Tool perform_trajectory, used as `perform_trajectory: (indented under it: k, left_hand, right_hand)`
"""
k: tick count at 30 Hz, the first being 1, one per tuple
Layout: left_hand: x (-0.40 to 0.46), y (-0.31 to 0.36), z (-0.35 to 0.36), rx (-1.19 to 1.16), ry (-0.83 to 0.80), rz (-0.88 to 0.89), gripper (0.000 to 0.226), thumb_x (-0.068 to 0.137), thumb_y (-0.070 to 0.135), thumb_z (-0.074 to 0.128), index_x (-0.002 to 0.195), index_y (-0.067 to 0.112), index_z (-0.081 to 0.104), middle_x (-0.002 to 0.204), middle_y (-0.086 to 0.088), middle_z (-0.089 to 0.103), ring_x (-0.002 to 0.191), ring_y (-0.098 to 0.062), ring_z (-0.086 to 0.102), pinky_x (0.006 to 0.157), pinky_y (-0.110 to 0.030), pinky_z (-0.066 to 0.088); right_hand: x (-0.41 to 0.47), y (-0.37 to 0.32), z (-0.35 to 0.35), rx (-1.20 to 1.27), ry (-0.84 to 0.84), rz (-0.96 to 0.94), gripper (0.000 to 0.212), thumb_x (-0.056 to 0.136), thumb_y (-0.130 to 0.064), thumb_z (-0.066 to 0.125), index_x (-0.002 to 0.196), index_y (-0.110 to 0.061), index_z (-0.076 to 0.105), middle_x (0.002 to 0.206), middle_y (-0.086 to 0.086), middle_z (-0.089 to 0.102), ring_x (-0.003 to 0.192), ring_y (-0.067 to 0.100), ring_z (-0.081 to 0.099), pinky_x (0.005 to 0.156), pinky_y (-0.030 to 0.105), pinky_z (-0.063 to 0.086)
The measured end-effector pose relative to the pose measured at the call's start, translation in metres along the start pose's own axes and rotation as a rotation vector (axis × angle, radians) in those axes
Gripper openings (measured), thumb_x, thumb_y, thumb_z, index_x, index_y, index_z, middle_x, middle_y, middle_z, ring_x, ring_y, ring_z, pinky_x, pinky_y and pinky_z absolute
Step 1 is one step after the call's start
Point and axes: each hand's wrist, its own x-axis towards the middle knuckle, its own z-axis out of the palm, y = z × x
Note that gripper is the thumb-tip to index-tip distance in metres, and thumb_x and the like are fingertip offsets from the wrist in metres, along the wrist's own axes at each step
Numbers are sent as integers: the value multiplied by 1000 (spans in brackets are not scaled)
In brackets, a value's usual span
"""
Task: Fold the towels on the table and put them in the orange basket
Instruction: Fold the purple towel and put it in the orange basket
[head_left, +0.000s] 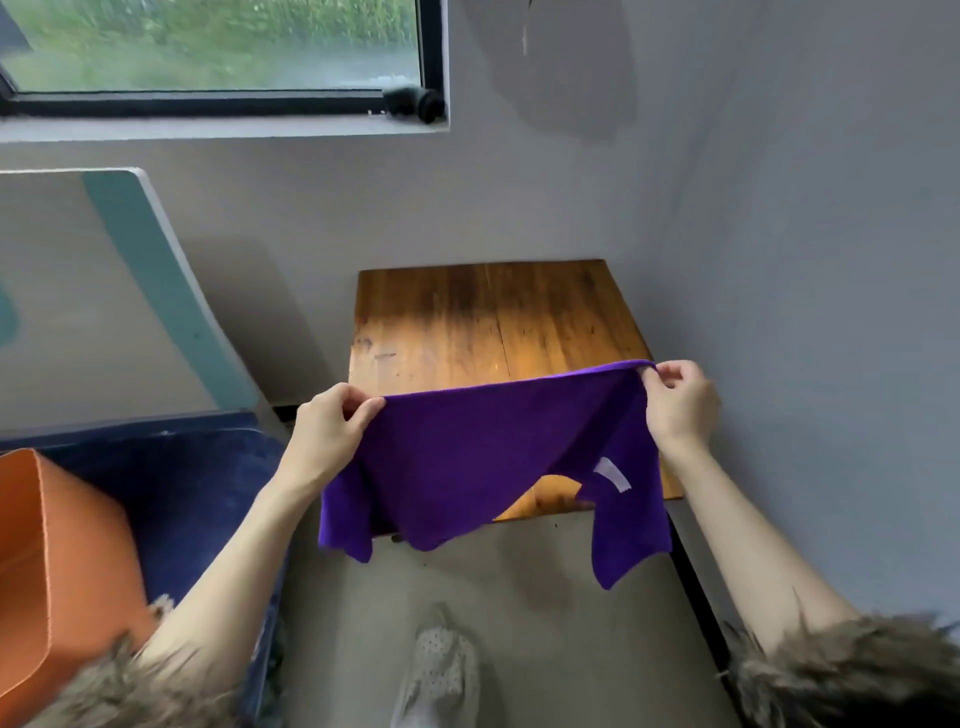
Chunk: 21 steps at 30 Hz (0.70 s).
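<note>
A purple towel hangs in the air above the near edge of the small wooden table, stretched along its top edge. My left hand pinches the towel's top left corner. At the top right corner my right hand pinches the edge. The lower part of the towel droops unevenly, with a white label showing near the right side. The orange basket stands at the lower left on a dark blue seat, partly cut off by the frame.
The table stands in a corner against grey walls, with a window up left. A dark blue cushioned seat and a grey-teal panel are at the left. My shoe shows on the grey floor below.
</note>
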Motion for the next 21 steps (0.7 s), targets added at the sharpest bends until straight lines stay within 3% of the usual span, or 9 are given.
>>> perform_trajectory:
  k: [5,6,7,9,11,14,16,21]
  left_hand:
    - [59,-30,43,5,-143,-32,13,91,26,59,83,15,58,61,5,50,62,-6,46,56,-10,33]
    - [69,-36,50,21,-180,-42,12,91,27,59,83,19,58,62,5,50,63,-6,46,56,-10,33]
    - [74,-41,55,31,-210,-49,11,90,29,59,83,21,58,63,5,51,65,-8,48,56,-12,32]
    - [92,-57,67,35,-255,-69,10,89,31,61,81,24,59,66,4,55,71,-16,52,61,-22,35]
    - [111,-68,77,44,-283,-78,11,88,32,61,82,24,60,68,4,55,75,-19,53,66,-27,36]
    - [144,-76,90,65,-251,-64,13,89,33,61,85,20,62,67,3,55,73,-21,52,67,-31,39]
    - [172,-77,101,75,-200,-44,15,89,33,61,87,18,63,69,3,56,73,-21,52,69,-34,43]
    - [244,-82,139,96,-77,-5,13,90,26,59,91,14,64,80,3,58,79,-18,53,72,-30,41]
  right_hand:
    - [36,24,61,98,-147,241,21,91,-12,54,103,-3,68,88,4,64,85,19,58,78,33,52]
    - [40,29,70,112,-168,282,20,91,-11,52,99,-4,68,83,3,63,83,18,57,75,29,52]
    - [42,33,75,95,-198,299,19,91,-11,50,93,-5,68,76,2,60,79,17,53,67,23,49]
    - [51,40,91,-27,-267,270,22,92,-14,47,82,-2,63,64,1,51,71,18,45,52,23,37]
    - [62,41,105,-182,-297,182,24,94,-19,46,79,-5,60,62,-1,51,70,21,46,52,25,35]
    - [88,39,128,-380,-272,4,30,95,-25,45,101,-6,68,91,10,67,89,30,58,71,28,42]
    - [111,40,148,-507,-229,-88,33,96,-28,45,112,-9,66,108,17,66,101,36,57,85,35,44]
    - [168,47,205,-637,-163,-195,33,98,-27,42,118,-10,62,113,22,59,107,37,51,91,39,36]
